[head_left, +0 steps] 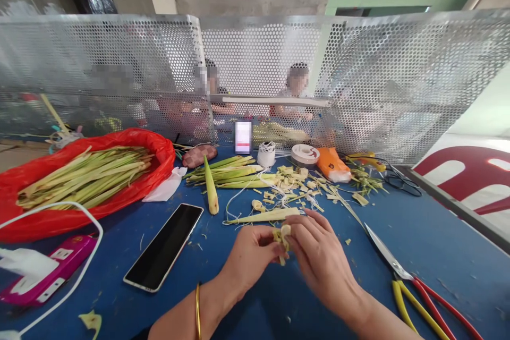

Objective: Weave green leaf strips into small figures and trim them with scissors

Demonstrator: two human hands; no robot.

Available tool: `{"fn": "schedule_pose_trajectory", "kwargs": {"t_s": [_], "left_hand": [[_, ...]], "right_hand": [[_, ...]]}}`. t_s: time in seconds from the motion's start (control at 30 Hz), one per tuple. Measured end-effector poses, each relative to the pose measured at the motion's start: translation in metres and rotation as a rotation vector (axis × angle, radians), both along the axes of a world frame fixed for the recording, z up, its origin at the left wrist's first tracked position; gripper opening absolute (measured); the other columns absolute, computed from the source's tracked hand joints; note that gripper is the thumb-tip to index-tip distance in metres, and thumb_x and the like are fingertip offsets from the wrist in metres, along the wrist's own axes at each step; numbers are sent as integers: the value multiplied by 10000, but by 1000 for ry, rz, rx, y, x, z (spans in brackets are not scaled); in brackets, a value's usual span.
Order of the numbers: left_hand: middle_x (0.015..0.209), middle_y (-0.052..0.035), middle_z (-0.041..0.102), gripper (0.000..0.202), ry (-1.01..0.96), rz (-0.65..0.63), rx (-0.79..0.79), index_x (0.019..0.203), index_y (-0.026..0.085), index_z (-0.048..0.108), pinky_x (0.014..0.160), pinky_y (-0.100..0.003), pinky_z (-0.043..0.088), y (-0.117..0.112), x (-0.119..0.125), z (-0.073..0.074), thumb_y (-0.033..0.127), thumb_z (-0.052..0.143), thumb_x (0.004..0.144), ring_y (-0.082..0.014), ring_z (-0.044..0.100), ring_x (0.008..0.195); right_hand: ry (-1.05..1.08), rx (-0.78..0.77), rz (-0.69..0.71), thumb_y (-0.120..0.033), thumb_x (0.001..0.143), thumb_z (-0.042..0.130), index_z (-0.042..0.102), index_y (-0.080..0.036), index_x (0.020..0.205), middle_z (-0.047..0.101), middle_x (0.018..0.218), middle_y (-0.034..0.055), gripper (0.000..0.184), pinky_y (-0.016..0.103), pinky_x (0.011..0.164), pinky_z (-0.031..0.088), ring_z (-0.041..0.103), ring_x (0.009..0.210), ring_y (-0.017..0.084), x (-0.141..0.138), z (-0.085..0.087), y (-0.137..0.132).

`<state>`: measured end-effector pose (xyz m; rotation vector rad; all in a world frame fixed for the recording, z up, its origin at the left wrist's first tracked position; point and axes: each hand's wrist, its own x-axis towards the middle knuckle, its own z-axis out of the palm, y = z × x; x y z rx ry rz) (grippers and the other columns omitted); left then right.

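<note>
In front of me, my left hand and my right hand meet over the table. Fingertips of both are closed on a small folded piece of pale green leaf, with a cream rounded part at its top; the fingers partly cover it. Just beyond lies a long pale leaf strip with white thread around it. A pointed green husk rests to the left. Farther back are a bundle of green leaf strips and many cut scraps.
Shears with red and yellow handles lie at right, a phone at left. Behind it are a red bag of leaves and a purple power strip. Thread and tape stand before a perforated metal screen; people sit beyond.
</note>
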<state>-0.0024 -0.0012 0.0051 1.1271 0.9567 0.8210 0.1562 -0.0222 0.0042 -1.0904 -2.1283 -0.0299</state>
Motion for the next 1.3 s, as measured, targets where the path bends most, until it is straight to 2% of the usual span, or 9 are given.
{"fn": "schedule_pose_trajectory", "kwargs": {"t_s": [0.13,0.23,0.57,0.7,0.87,0.93,1.13,1.23,1.3], "left_hand": [[669,-26,643,152,-12,-67,-1,732,145,744,685,-273,465,-2,0,4,287,694,710,-155,576,667],[659,-16,618,181,-42,-85,-35,731,140,729,694,-272,458,-2,1,7,315,681,734,-145,558,670],[834,-34,709,245,31,43,37,924,162,736,769,-313,515,-3,6,-5,242,701,696,-182,628,769],[826,-52,737,349,21,121,-83,993,159,727,704,-281,512,-3,5,-5,281,751,667,-175,669,716],[766,-54,733,367,-35,220,-207,975,143,735,618,-232,493,1,0,3,282,776,638,-125,647,601],[778,-49,729,339,-75,231,-218,953,149,743,608,-222,487,3,-3,5,269,770,638,-110,637,588],[762,-58,719,322,-148,134,-222,975,137,743,610,-215,474,4,-8,4,260,710,679,-95,599,589],[731,-50,702,265,-160,97,-205,904,134,750,621,-221,472,3,-8,4,255,689,676,-99,592,597],[668,-29,670,229,-151,86,-217,847,136,751,606,-221,464,2,-7,5,247,690,656,-102,583,578]], "right_hand": [[86,-183,-111,-148,935,381,418,-232,733,556,653,-21,222,325,759,442,548,633,156,-2,-7,3],[85,-252,-212,-199,923,426,443,-227,728,559,693,-2,197,286,612,390,532,645,172,-3,-8,2],[365,-540,-257,-324,915,479,500,-215,681,549,642,-23,259,242,553,348,496,597,140,-7,-18,5],[393,-547,-267,-334,908,485,465,-213,642,531,609,-30,293,239,537,344,471,573,131,-6,-17,6],[454,-673,-69,-325,909,484,575,-213,904,560,656,-36,144,229,534,409,504,574,130,5,-2,6],[533,-772,66,-353,905,504,604,-206,1042,606,722,-14,225,241,561,462,544,596,134,12,7,6],[769,-979,346,-356,759,721,697,-212,1070,689,953,65,343,344,795,516,626,858,207,22,21,6],[806,-927,299,-366,803,685,712,-207,1023,690,830,51,273,330,738,525,632,755,186,20,16,9],[757,-764,195,-390,840,640,741,-203,919,657,696,31,226,303,650,519,605,640,167,17,11,11]]}}
